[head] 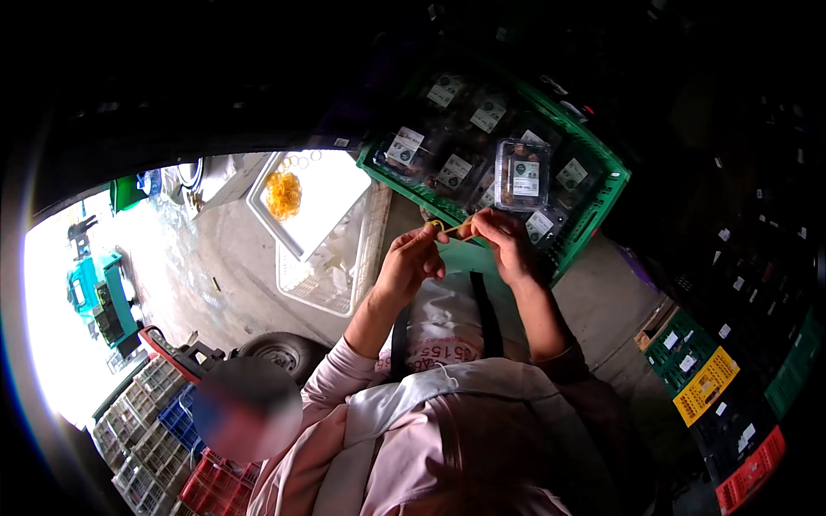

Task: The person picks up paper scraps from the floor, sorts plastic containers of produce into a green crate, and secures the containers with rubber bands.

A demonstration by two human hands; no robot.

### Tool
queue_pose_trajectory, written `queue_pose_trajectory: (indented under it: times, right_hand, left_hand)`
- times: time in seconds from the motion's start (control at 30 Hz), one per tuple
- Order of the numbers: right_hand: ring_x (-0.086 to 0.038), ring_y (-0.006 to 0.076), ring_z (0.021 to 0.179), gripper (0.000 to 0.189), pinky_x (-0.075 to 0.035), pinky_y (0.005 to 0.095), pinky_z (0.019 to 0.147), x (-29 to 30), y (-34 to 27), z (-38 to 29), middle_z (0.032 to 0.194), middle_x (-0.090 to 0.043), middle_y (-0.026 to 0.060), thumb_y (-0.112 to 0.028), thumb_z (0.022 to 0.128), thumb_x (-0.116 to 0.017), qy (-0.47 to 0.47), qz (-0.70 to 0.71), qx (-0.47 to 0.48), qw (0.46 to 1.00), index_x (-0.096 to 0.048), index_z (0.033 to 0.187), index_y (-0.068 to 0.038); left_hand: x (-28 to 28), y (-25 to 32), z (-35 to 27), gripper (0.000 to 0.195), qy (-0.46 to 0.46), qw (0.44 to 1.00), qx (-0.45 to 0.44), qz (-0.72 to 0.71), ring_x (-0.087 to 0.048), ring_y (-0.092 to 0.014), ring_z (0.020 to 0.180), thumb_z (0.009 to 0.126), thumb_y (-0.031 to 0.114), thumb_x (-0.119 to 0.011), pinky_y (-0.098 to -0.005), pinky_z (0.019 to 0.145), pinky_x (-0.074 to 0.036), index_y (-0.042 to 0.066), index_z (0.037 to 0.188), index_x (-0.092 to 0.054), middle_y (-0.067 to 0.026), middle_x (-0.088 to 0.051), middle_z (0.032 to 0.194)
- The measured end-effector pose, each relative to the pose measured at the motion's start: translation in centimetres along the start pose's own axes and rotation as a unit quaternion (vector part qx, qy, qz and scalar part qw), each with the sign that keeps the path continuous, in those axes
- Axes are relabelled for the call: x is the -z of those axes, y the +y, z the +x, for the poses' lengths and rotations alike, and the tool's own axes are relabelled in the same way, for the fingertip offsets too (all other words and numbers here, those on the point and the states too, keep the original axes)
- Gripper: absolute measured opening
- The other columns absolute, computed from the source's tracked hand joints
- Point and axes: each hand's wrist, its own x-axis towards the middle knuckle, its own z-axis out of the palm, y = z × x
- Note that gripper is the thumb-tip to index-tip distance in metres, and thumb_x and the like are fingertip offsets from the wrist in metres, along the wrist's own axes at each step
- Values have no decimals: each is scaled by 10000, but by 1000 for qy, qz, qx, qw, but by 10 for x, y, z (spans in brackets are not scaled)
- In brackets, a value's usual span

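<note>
A yellow rubber band (457, 228) runs between my two hands in front of my apron. My left hand (412, 259) pinches one end between thumb and forefinger, its other fingers curled loosely. My right hand (502, 242) grips the opposite end at the near side of a green plastic crate (413, 201). Labelled clear plastic punnets fill the crate, their dark brownish contents hard to make out. One clear punnet (524, 177) lies on top of the others, just beyond my right hand. To the left, a heap of yellow rubber bands (282, 196) rests in a white tray (329, 200).
The tray sits over a white perforated crate (316, 290) holding small pale items. At lower left are a wheel (279, 353), a blurred round patch and stacked crates (145, 413). More crates (706, 387) are stacked at right. Much of the top and right is dark.
</note>
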Motion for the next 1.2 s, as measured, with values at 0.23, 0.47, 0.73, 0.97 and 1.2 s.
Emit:
queue_pose_trajectory:
  times: [0.23, 0.47, 0.73, 0.97, 1.2]
  right_hand:
    - [-530, 198, 665, 276, -430, 311, 633, 0, 25, -23, 774, -552, 128, -186, 867, -435, -133, 277, -1, 952, -552, 928, 56]
    - [-338, -3, 437, 492, -319, 108, 356, 22, 2, -15, 1220, -473, 155, -43, 848, -495, -165, 385, 25, 908, -310, 1303, -56]
    - [-535, 125, 604, 875, -430, 152, 427, 79, -18, 10, 1282, -372, 223, -516, 754, -486, -160, 300, 21, 940, 8, 1373, -145]
    - [-501, 183, 944, 866, -409, 297, 815, 234, 80, 76, 1076, -530, 111, -364, 707, -689, 350, -227, -67, 906, -187, 1316, -8]
    - [-554, 184, 885, 631, -449, 309, 783, 237, 166, 135, 1001, -588, 72, -354, 566, -793, 200, -262, -169, 929, -566, 1061, -35]
  left_hand:
    - [-21, -18, 7, 205, 46, 998, 49, -11, -402, -74, 395, 900, 237, -458, -193, 375, -350, 54, 830, -521, 26, -422, 503]
    - [-43, -11, 10, 279, -38, 996, 82, -20, -541, -147, 528, 910, 305, -416, -235, 485, -436, 48, 921, -526, -39, -563, 664]
    - [-25, -12, 17, 237, 3, 995, 75, -70, -587, -143, 590, 903, 265, -429, -238, 524, -472, 59, 938, -541, -39, -608, 754]
    - [-12, -5, 10, 597, -111, 951, 78, -278, -451, -136, 320, 895, 111, -411, -220, 286, -383, 179, 1382, -72, -49, -511, 583]
    - [20, 12, -16, 664, -242, 908, 133, -314, -625, -350, 606, 894, 0, -239, -282, 348, -493, 377, 1342, 75, -356, -418, 1144]
